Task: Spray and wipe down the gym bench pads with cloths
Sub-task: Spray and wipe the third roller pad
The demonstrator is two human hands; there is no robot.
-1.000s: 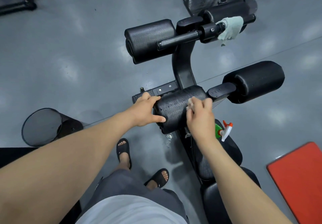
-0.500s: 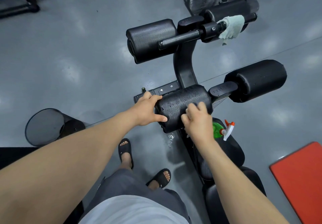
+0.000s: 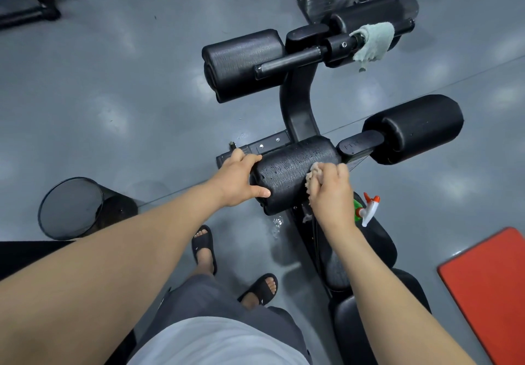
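Observation:
A black roller pad (image 3: 292,171), wet with droplets, sits at the near left of the bench frame. My left hand (image 3: 240,178) grips its left end, thumb along the front. My right hand (image 3: 331,190) holds a crumpled pale cloth (image 3: 314,172) pressed against the pad's right part. A matching roller pad (image 3: 417,126) sticks out on the right, and a third one (image 3: 241,63) stands farther back on the left. A spray bottle (image 3: 366,210) with a green body and white-and-orange trigger lies on the bench seat pad (image 3: 377,246), partly hidden by my wrist.
A pale green cloth (image 3: 373,40) hangs on the bar at the back right. A black mesh bin (image 3: 71,208) stands on the grey floor to the left. A red mat (image 3: 488,288) lies at the right. A small puddle (image 3: 275,224) lies under the pad, near my sandalled feet (image 3: 204,246).
My right hand with the cloth slid down the pad's front half a second ago and is now back up on its top right. My left hand stays on the pad's left end.

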